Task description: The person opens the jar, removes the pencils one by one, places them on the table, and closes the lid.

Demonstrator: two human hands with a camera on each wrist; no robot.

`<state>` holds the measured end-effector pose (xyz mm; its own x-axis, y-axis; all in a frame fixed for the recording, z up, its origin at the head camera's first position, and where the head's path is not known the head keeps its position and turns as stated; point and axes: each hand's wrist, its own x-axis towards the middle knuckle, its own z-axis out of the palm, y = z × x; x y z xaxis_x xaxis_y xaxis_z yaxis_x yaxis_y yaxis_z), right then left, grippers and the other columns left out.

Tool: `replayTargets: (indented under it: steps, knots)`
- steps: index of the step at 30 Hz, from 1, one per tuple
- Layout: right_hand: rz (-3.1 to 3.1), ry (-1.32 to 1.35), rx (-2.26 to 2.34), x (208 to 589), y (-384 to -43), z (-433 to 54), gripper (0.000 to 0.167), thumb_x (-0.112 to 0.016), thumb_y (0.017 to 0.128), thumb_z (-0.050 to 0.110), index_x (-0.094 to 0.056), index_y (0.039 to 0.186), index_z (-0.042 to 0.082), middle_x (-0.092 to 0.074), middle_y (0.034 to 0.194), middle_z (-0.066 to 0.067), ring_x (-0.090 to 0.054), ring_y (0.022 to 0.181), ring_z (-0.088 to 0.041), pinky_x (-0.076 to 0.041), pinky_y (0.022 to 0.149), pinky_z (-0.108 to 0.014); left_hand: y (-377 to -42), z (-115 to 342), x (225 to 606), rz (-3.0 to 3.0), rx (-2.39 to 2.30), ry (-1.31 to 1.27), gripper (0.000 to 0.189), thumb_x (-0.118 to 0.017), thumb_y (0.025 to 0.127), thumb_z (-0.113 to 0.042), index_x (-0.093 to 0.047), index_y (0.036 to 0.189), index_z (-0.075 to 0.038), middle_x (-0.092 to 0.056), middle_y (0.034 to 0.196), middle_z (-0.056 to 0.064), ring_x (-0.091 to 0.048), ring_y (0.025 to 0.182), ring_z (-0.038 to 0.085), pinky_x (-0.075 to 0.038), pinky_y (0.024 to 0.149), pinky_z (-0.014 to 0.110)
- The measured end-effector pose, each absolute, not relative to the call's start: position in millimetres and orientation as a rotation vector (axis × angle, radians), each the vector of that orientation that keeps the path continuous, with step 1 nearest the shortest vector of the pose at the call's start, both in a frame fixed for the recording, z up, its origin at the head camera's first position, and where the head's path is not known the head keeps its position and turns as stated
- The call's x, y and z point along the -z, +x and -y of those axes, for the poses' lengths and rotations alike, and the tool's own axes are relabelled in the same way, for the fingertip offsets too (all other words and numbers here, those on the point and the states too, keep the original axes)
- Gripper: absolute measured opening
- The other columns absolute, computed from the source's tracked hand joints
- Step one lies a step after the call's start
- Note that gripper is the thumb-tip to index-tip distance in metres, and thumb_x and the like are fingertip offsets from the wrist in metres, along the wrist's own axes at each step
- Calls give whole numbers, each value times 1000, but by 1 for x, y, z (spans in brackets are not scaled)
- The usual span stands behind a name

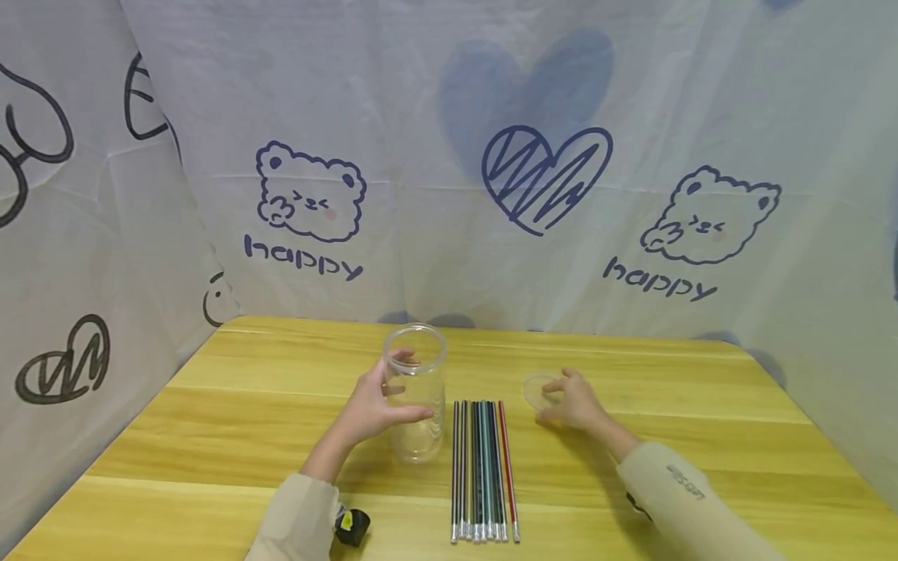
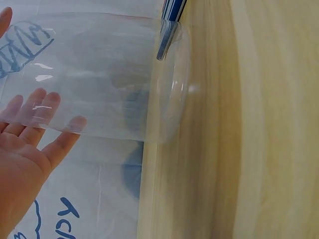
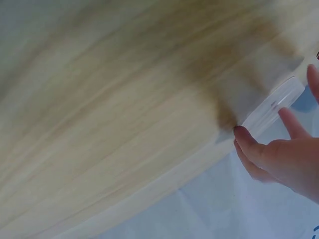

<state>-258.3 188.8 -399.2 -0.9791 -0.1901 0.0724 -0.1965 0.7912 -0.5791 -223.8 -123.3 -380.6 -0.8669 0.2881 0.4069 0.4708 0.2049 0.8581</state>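
A tall clear plastic jar [image 1: 418,425] stands upright on the table, its mouth uncovered. My left hand [image 1: 382,401] holds it from the left, thumb across the near side and fingers round the far side. Through the transparent wall, the left wrist view shows the fingers [image 2: 47,107] behind the jar [image 2: 114,74]. Over to the right lies a round clear lid [image 1: 539,389]. My right hand [image 1: 571,401] reaches over it with spread fingers; in the right wrist view one fingertip is right at the end of the lid [image 3: 274,102].
Between the hands, several pencils [image 1: 484,467] lie side by side in a row, metal-banded ends towards me. A small black object with a yellow patch [image 1: 353,527] is by the left cuff. A printed white cloth [image 1: 421,195] hangs behind the wooden table [image 1: 231,405].
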Motion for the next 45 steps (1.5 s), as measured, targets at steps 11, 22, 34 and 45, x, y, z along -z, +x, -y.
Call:
replayTargets:
  steps: [11,22,34,45]
  knots:
    - [3023,335,-820,402,-259,-189,38,-77,66,6,-61,94,-15,-28,126,-42,-33,112,-54,-30,95,-53,-222,123,381,2406,1689,-723,84,-84,58,-14,-38,128,-5,-47,123,18,-45,112,31,-39,91,46]
    - [2963,397,-837,420,-269,-200,37,-81,62,23,-67,83,-4,-52,109,-31,-47,102,-46,-39,88,-49,-220,123,386,2556,1513,-721,82,-86,52,-24,-45,122,-9,-54,118,13,-50,106,28,-42,87,45]
    - [2915,305,-1026,396,-256,-194,30,-81,61,13,-66,77,-8,-61,91,-24,-57,88,-36,-48,76,-43,-222,121,382,2517,1517,-772,79,-85,56,-25,-45,121,-8,-51,121,11,-49,108,29,-42,87,46]
    - [2829,382,-1078,390,-258,-196,45,-77,69,21,-58,100,-7,-54,109,-27,-53,94,-36,-45,80,-45,-218,119,372,2476,1575,-826,84,-82,59,-13,-37,129,-4,-46,123,19,-44,112,35,-36,89,54]
